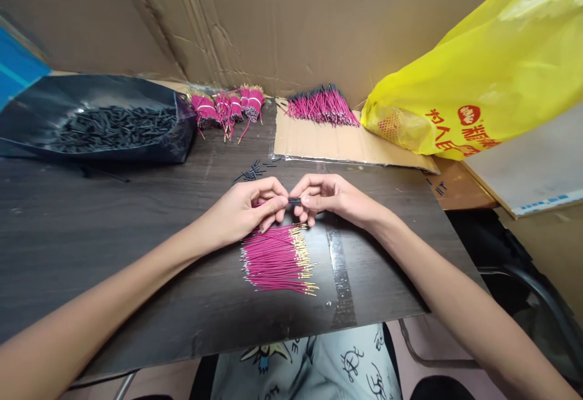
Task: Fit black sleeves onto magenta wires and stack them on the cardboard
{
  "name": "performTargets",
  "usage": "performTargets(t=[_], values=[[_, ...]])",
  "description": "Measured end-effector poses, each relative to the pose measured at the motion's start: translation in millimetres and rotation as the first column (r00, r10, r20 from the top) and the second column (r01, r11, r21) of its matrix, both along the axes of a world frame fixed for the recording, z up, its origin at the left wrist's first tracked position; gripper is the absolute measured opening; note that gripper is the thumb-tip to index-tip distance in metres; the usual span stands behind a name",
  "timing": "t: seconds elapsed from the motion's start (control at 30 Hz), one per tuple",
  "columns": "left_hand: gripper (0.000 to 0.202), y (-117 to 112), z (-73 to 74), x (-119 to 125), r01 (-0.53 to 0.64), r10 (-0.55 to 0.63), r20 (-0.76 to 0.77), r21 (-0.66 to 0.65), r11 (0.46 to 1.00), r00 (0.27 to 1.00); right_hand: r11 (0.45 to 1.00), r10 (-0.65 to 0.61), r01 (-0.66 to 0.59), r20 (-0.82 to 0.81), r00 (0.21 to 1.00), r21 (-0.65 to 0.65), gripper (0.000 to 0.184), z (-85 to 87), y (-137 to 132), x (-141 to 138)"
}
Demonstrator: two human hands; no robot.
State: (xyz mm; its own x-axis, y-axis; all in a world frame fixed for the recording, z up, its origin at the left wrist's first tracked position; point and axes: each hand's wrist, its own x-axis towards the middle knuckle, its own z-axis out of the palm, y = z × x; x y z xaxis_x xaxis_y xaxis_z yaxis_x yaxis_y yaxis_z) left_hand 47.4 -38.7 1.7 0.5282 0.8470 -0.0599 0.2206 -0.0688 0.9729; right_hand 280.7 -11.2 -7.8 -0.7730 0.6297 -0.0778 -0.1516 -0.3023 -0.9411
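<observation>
My left hand (257, 206) is closed in a pinch, with a bit of pink wire showing by its fingers. My right hand (323, 198) pinches a short black tube (295, 201), which bridges the small gap between both sets of fingertips. Whether the wire's tip is inside the tube is hidden by the fingers. Just below the hands lies a row of pink wires (273, 260) with gold pins on their right ends and silvery tips on the left. Beyond my left hand, several loose black tubes (254, 171) are scattered on the dark table (173, 303).
A dark bag (173, 152) full of black tubes (118, 128) stands back left. Beside it are tied bundles of pink wire (232, 105). Pink wires with black ends (323, 107) lie on a cardboard sheet (319, 142). A yellow plastic bag (478, 78) rises at right.
</observation>
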Motion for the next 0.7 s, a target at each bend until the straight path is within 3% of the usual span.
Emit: performTargets(t=[0.23, 0.7], values=[[0.017, -1.0, 0.0, 1.0, 0.002, 0.000, 0.033, -0.078, 0.997, 0.999, 1.000, -0.010, 0.010, 0.024, 1.000, 0.003, 0.024, 0.1, 0.0, 0.6], [0.017, -7.7, 4.3, 0.9, 0.030, -0.029, -0.022, 0.012, 0.999, 0.999, 0.999, 0.026, -0.027, 0.051, 0.998, 0.022, 0.018, 3.9, -0.9, 1.7]])
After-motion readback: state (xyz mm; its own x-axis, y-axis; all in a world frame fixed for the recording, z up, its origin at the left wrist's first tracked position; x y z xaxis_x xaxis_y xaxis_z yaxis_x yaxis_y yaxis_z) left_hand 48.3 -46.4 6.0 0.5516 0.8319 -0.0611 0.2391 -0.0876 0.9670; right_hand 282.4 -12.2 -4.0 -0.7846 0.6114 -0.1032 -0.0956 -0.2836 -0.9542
